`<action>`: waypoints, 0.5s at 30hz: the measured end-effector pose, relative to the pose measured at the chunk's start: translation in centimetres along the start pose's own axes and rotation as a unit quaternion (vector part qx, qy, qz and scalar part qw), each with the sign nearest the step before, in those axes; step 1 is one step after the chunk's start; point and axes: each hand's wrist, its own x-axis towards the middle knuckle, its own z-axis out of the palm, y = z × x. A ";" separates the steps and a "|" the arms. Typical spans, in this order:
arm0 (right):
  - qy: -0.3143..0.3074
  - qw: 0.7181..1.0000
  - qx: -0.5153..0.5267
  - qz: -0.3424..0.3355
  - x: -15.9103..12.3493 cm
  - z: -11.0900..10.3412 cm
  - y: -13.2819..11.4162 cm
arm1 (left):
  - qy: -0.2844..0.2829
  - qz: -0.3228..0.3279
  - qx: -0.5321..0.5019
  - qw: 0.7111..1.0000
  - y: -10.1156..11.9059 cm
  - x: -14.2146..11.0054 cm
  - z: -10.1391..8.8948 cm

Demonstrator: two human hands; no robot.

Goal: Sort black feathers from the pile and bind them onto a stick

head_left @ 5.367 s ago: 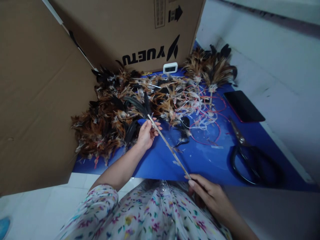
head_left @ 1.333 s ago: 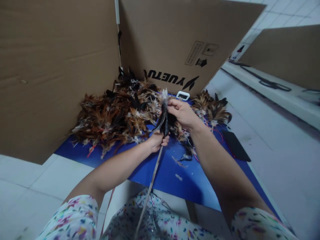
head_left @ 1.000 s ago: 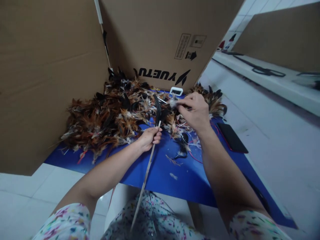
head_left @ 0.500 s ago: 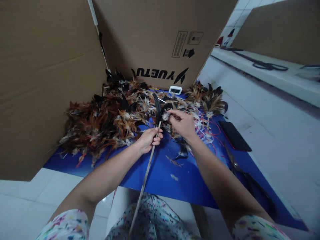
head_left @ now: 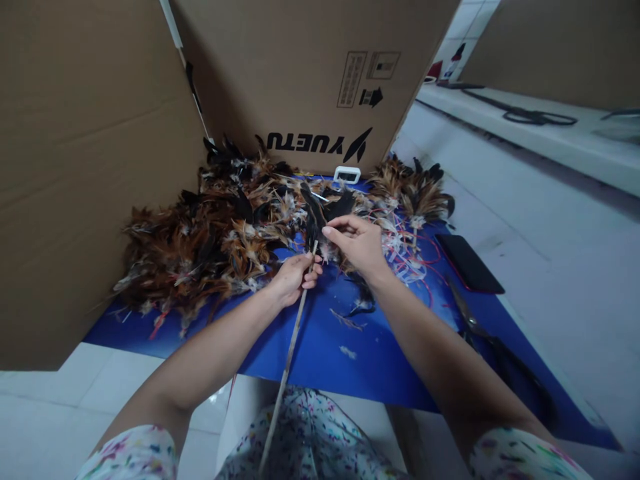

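My left hand (head_left: 296, 277) is closed around a thin wooden stick (head_left: 293, 347) near its upper end. The stick slants down toward my lap. Dark feathers (head_left: 314, 212) stand up at the stick's top; whether they are fastened to it I cannot tell. Just right of the tip, my right hand (head_left: 357, 247) pinches a black feather (head_left: 341, 205), its pale fluffy base hanging below the fingers. Behind both hands spreads a large heap of brown and black feathers (head_left: 200, 247) on the blue tabletop (head_left: 320, 353).
Pink and white strings (head_left: 407, 257) lie right of my hands. Farther right are a black phone (head_left: 469, 263) and large scissors (head_left: 473, 323). A feather bundle (head_left: 417, 190) and a small white-framed display (head_left: 347, 175) sit at the back. Cardboard (head_left: 305, 80) walls the back and left.
My right hand has moved slightly left and turned, and a broad black feather now shows above its fingers. My left hand still grips the stick. The view has shifted a little.
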 end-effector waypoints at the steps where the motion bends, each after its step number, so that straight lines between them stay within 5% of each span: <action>1: -0.001 1.000 0.005 0.007 0.0 0.0 0.0 | 0.001 0.001 0.000 1.000 0.0 0.0 0.0; 6: -0.020 0.998 0.031 0.054 -0.2 0.4 0.9 | -0.004 0.010 0.002 1.000 -0.3 0.0 0.1; 15: -0.023 0.999 -0.025 0.039 -1.1 1.3 2.8 | -0.004 0.008 0.015 1.000 -0.6 0.2 -0.2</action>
